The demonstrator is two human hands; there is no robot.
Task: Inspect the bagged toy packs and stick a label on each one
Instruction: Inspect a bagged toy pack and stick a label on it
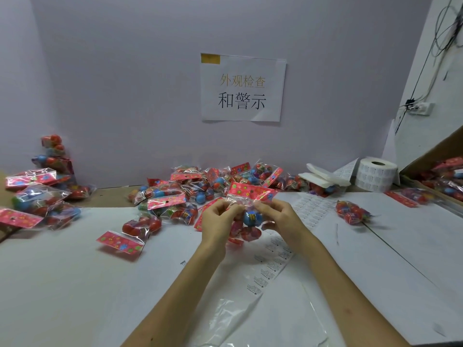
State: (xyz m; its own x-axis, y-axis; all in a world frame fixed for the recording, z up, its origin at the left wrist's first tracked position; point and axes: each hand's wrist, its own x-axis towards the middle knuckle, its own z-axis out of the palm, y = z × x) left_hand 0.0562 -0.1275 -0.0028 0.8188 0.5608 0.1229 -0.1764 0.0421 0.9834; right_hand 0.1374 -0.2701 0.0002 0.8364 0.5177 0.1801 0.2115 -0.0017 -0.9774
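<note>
Both hands hold one bagged toy pack (250, 216) above the white table (75, 284). It is a clear bag with a red flowered header card, a blue ball and red balls inside. My left hand (217, 219) pinches its left side and my right hand (278, 216) pinches its right side. A strip of printed labels (271, 261) lies on the table just below and right of the pack. A heap of similar packs (190, 194) lies beyond my hands against the wall.
More packs are piled at the far left (42, 196). One pack (353, 212) lies alone at the right. A label roll (377, 174) and white backing sheets (323, 177) stand at the back right. A cardboard box (441, 181) holds packs at the right edge. Clear plastic film (238, 314) lies near me.
</note>
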